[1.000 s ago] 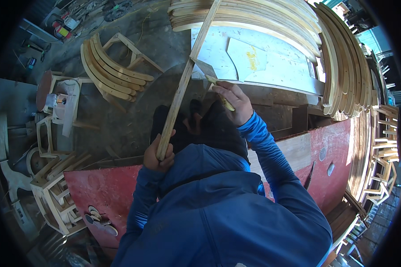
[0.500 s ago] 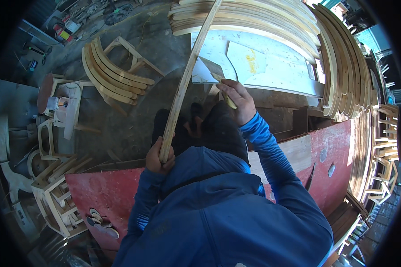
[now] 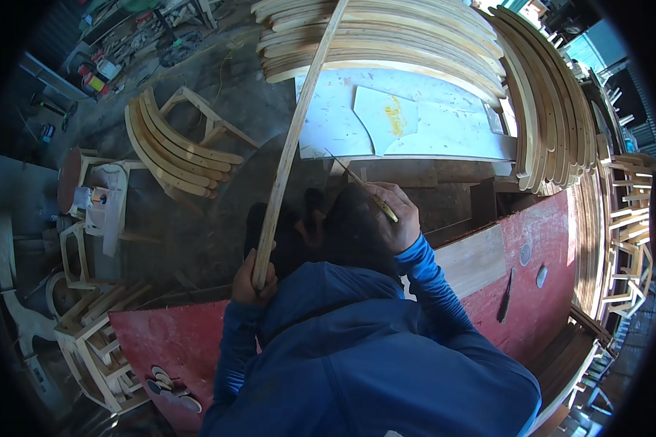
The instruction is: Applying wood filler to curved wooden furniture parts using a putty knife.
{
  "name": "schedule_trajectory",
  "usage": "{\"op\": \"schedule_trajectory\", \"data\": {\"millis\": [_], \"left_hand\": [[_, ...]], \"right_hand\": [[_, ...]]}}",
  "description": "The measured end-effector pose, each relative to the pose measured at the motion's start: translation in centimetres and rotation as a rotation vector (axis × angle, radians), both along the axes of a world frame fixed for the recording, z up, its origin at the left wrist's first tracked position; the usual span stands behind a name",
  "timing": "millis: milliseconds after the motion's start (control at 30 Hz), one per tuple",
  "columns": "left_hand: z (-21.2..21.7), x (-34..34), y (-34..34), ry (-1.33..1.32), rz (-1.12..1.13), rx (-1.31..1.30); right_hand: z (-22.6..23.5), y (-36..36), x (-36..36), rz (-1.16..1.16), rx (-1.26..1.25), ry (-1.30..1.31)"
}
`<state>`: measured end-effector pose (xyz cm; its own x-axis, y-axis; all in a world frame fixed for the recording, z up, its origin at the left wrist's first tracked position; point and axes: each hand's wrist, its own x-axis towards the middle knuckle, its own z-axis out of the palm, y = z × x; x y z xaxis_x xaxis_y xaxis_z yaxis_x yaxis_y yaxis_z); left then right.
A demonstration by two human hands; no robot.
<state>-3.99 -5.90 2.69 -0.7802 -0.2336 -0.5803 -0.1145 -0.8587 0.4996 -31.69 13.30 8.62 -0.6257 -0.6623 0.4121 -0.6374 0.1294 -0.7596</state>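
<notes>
A long, narrow wooden strip (image 3: 291, 138) rises from my left hand (image 3: 254, 280), whose fingers are wrapped round its lower end. Its far end reaches up past the curved pieces and out of the picture. To the right, my right hand (image 3: 401, 217) grips the yellowish handle of a putty knife (image 3: 386, 209). The thin blade shows almost edge-on and points up and left toward the strip, apart from it. Beyond the blade lies the front edge of a white board (image 3: 444, 148) with a loose, yellow-stained sheet (image 3: 386, 120) on it.
Stacked curved wooden slats (image 3: 379, 44) lie beyond the white board, with another stack (image 3: 550, 102) at right. Behind me runs a red bench top (image 3: 168, 328) bearing a dark slim tool (image 3: 506, 295). Leftward stand curved pieces (image 3: 171, 149) and wooden chair frames (image 3: 87, 349).
My right hand has drawn the putty knife down, away from the strip, and turned it so its broad blade is now edge-on. My left hand and the strip shifted slightly down and left.
</notes>
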Motion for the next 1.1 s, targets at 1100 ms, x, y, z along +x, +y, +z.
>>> {"op": "schedule_trajectory", "data": {"millis": [1100], "left_hand": [[-1.2,10.7,-0.8,-0.054,0.034,0.009]], "right_hand": [[-0.5,-0.6,-1.3,-0.076,-0.044,-0.013]]}}
